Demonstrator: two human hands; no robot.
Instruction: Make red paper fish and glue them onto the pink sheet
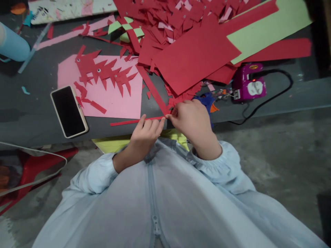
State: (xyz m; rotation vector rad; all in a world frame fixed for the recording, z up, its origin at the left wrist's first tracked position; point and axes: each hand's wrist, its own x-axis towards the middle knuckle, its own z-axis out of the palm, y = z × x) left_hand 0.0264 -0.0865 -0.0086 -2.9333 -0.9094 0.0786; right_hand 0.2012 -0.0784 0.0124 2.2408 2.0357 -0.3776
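Note:
At the table's near edge, a narrow red paper strip (124, 122) lies nearly level, its left part sticking out past my left hand (146, 134). The fingers of that hand are closed on the strip, pinching near its right end. My right hand (195, 120) is closed too, thumb and forefinger pinched at the same end, touching the left fingertips. Just beyond them a wider red strip (155, 91) slants down to the fingers. Left of it, red spiky cut-outs (106, 72) with googly eyes rest on a pink sheet (126, 103).
A phone (69, 112) overlaps the pink sheet's left side. Red paper scraps (165, 24) and a large red sheet (196, 55) heap up at the back. At right sit a purple device (249, 84) with a black cable and a blue object (205, 100), partly hidden. A light-blue cup (12, 43) stands far left.

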